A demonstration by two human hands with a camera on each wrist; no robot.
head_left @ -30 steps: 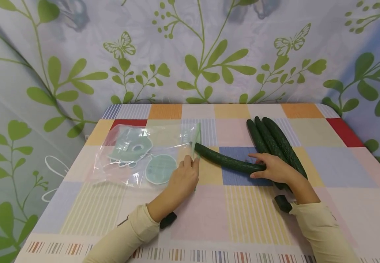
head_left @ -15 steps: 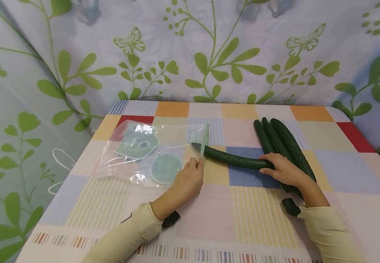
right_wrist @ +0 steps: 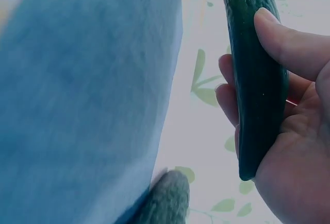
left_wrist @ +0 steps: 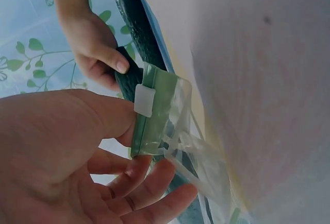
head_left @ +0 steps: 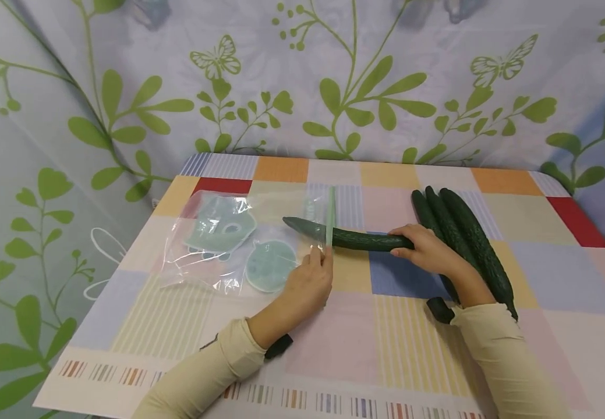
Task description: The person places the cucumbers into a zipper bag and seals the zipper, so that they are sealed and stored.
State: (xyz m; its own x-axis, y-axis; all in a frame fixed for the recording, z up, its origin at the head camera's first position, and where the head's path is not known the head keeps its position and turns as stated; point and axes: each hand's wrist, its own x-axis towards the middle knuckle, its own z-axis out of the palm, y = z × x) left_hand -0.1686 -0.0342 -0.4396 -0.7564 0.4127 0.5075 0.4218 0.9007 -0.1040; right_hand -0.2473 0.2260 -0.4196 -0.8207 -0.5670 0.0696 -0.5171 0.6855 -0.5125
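Note:
In the head view a clear plastic bag (head_left: 213,270) with pale green cartoon shapes lies flat, its green-edged mouth (head_left: 331,212) facing right. My left hand (head_left: 304,288) pinches the near end of that edge; the left wrist view shows thumb and fingers on the green strip (left_wrist: 162,98), beside a white tab (left_wrist: 144,100). A dark green cucumber (head_left: 365,240) passes through the mouth, its tapered tip inside the bag. Around its outer end my right hand (head_left: 430,250) is wrapped. The right wrist view shows the thumb on one side of this cucumber (right_wrist: 258,90) and fingers behind.
Three more cucumbers (head_left: 472,238) lie side by side right of the bag, partly behind my right forearm. A patchwork cloth (head_left: 554,279) covers the table. Behind hangs a leaf-patterned curtain (head_left: 260,64). White cord loops (head_left: 95,265) show past the left edge.
My right hand has slid the cucumber leftward, so more of it now lies inside the bag. My left hand keeps its hold on the edge. The head view has shifted slightly.

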